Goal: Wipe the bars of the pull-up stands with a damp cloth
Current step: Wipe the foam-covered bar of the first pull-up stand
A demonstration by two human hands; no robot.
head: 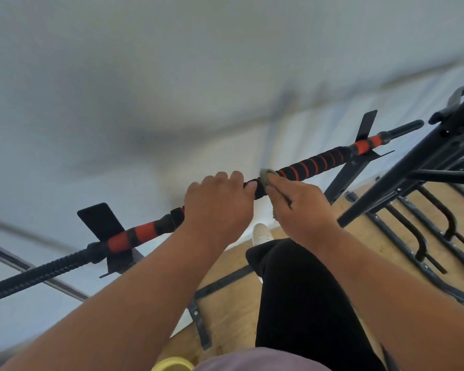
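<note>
Gripping the pull-up bar (314, 163) near its middle, our left hand (217, 207) curls its fingers over the black and orange foam. Just at its 3 o'clock, our right hand (303, 210) presses a small greenish cloth (266, 174) against the bar, fingers wrapped round it. Black stands (423, 156) sit at 3 o'clock over the wooden floor (233, 314).

A pale grey-white wall (145, 76) met a light wooden plank floor (233, 317), where black metal frames (426, 250) lay.
</note>
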